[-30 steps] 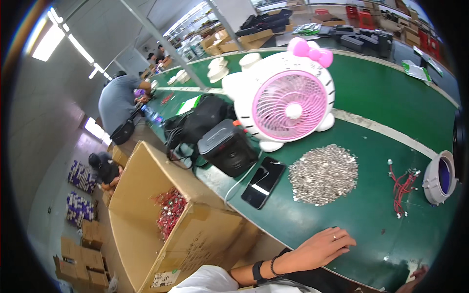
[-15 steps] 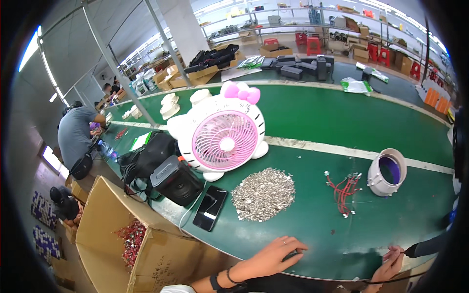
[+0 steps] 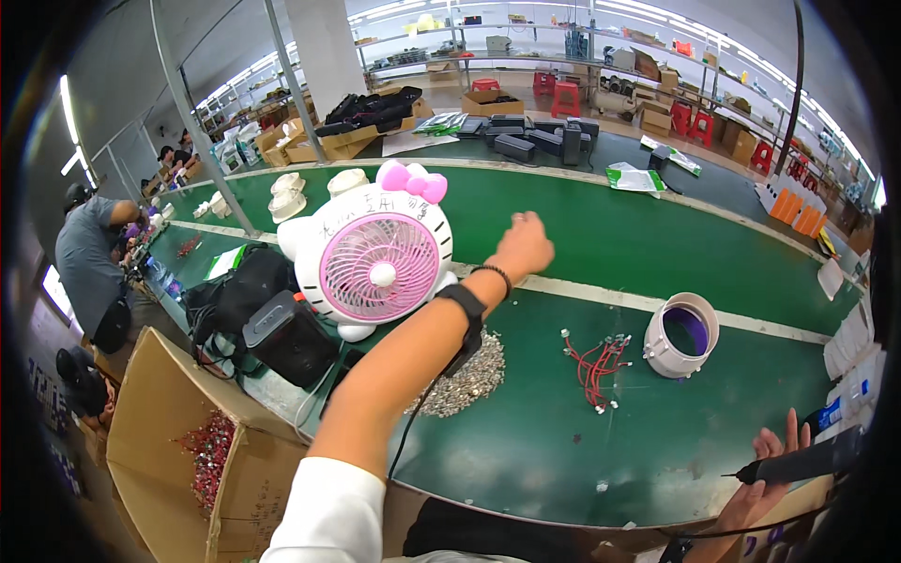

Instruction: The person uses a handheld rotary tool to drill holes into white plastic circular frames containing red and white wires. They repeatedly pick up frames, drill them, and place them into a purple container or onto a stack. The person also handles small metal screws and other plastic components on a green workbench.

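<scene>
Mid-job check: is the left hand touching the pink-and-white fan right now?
Apart: the head view shows the left hand right of the fan, with green work surface visible between them.

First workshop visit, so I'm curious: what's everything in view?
Flat table: one, green, middle
Cat-shaped plastic fan: one, white and pink, left
Small shiny pieces: one pile, silver, near fan
Thin wires: one bunch, red, on table; more boxed
Round plastic housing: one, white, purple inside, right
Boxy devices: several, dark, beside fan and background
Open cardboard box: one, brown, lower left
Pen-shaped tool: one, black, lower right
Plastic stools: several, red, background
People: several, grey or black shirts, left
Left fingers: one hand, above table
Right fingers: one hand, at tool
</scene>
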Available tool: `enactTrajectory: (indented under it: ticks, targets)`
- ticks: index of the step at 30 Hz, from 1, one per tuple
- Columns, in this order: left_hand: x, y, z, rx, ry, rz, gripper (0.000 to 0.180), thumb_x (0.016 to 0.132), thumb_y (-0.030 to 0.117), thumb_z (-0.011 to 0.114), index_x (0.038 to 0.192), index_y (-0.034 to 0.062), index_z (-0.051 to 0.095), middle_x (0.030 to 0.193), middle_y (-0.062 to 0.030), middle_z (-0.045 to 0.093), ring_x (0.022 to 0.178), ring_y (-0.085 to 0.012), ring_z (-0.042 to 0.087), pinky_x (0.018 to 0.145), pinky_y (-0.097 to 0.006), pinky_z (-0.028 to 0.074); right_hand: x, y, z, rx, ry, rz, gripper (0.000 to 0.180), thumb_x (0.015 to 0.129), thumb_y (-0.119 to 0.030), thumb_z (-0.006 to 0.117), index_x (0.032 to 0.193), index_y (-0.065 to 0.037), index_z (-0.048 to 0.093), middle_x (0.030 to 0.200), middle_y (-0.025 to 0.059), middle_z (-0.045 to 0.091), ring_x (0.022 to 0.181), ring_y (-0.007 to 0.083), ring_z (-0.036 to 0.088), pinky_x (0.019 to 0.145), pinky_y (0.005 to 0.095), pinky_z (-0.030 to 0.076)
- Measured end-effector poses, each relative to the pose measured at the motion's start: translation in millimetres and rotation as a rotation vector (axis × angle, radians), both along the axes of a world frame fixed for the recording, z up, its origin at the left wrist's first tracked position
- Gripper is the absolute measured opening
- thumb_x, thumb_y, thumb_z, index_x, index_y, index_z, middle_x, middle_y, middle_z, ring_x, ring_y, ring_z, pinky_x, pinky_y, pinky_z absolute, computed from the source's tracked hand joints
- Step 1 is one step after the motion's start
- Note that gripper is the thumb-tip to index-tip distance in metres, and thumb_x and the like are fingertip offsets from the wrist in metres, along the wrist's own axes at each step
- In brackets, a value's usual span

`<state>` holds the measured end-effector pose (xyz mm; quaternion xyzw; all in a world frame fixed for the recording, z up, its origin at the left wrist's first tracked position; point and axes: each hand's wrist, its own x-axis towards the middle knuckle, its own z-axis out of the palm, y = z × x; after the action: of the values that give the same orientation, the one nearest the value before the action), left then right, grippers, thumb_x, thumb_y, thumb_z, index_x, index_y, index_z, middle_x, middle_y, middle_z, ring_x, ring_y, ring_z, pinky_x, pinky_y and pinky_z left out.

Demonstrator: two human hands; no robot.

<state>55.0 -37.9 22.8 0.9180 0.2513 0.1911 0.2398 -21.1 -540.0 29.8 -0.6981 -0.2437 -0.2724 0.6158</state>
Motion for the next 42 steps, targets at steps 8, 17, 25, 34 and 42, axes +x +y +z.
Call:
enactTrajectory:
  ticks: [8,17,25,34,42]
  targets:
    - [52.4,131.8,-98.7,0.941,0.123,0.855,0.041,0.095,0.014,0.049,0.131,-0.0040,0.055,0.128,-0.0198,0.060,0.115,-0.0337,0.055,0.097,-0.040,0.042,-4.7,-28.3,38.3,-0.009,-0.161,0.065,0.082,0.092,-0.044,0.062,0.145,0.006,0.025,0.127,0.0203,0.049,0.082,0.0194,0.059,0.073,0.0294,0.049]
    - [37.6,93.4,-58.1,0.905,0.144,0.319,0.010,0.092,0.014,0.054,0.097,0.0092,0.062,0.098,-0.0117,0.065,0.091,-0.0269,0.066,0.081,-0.041,0.049,-25.6,-12.0,31.6,0.309,-0.102,0.083,0.087,0.091,-0.041,0.065,0.148,0.007,0.020,0.115,0.0160,0.049,0.076,0.0200,0.056,0.068,0.0284,0.047]
    - [-46.6,-40.8,13.0,0.652,-0.210,-0.380,0.022,0.079,-0.006,0.057,0.101,-0.0030,0.052,0.096,-0.0219,0.060,0.091,-0.0391,0.062,0.078,-0.047,0.052,-38.6,-4.1,32.0,0.342,-0.074,0.180,0.095,0.088,-0.044,0.075,0.149,0.004,0.020,0.112,0.0141,0.052,0.076,0.0201,0.058,0.069,0.0296,0.048]
    - [-247.8,-223.5,9.5,0.266,0.043,-0.594,0.032,0.079,0.000,0.065,0.111,-0.0025,0.060,0.095,-0.0149,0.058,0.089,-0.0313,0.059,0.082,-0.041,0.049,-53.6,30.1,51.7,0.254,-0.124,-0.171,0.075,0.092,-0.040,0.063,0.144,0.006,0.034,0.129,0.0214,0.050,0.074,0.0188,0.057,0.062,0.0298,0.049]
    - [-296.7,-185.5,13.0,0.008,-0.123,-0.699,0.037,0.076,0.012,0.081,0.111,0.0108,0.070,0.111,-0.0021,0.065,0.106,-0.0242,0.060,0.089,-0.037,0.044,-72.1,64.8,52.2,0.226,-0.069,0.046,0.086,0.082,-0.031,0.082,0.142,0.007,0.033,0.097,0.0082,0.053,0.056,0.0124,0.055,0.047,0.0226,0.046]
